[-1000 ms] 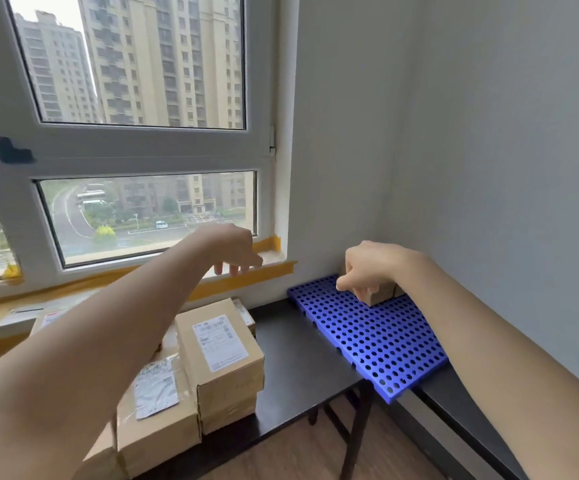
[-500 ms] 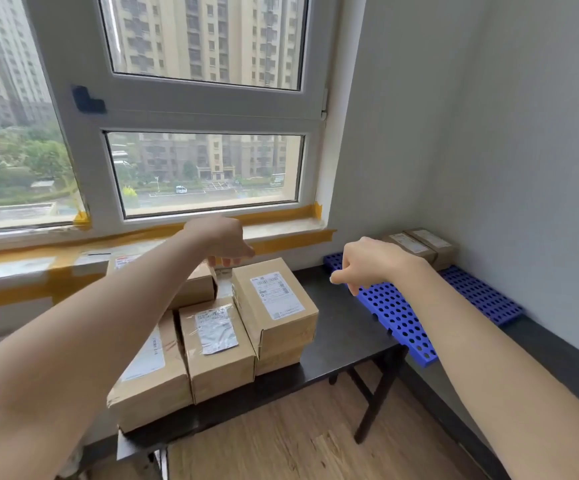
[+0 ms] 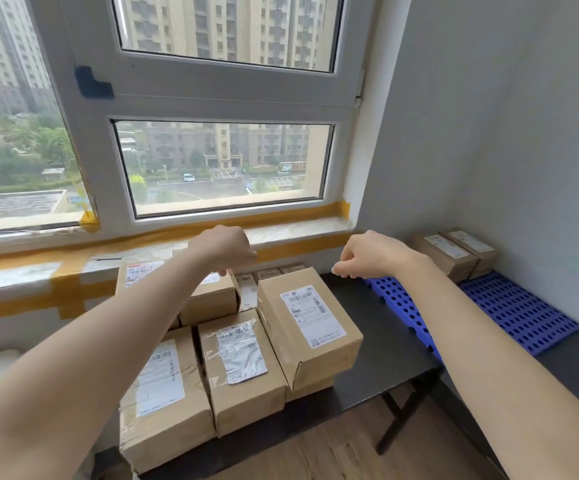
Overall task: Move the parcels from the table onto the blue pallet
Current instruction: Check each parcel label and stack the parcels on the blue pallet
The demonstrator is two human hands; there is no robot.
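Item: raised parcel (image 3: 310, 329), brown carton with white label, resting on a lower parcel at the right end of the cluster on the black table (image 3: 378, 344). Long axis runs near-to-far, its far end tilted slightly left

Right hand (image 3: 367, 254): holds nothing, fingers loosely curled downward, hovering just above and beyond the carton's far right corner, not touching. The carton lies below and nearward-left of these fingers. Judged the nearer hand

Left hand (image 3: 224, 247): holds nothing, fingers curled down, hovering over the far row of parcels (image 3: 208, 296), left of the raised carton. Contact with what lies under it cannot be told

Other stock on table: two labelled parcels in the near row (image 3: 243, 368), small ones at the back

Destination: blue pallet (image 3: 509, 313), right of the table, well apart from the cluster; two parcels on pallet (image 3: 454, 256) already at its far end, by the wall

Judgement: next pickup likely the raised carton, grasped across its short sides
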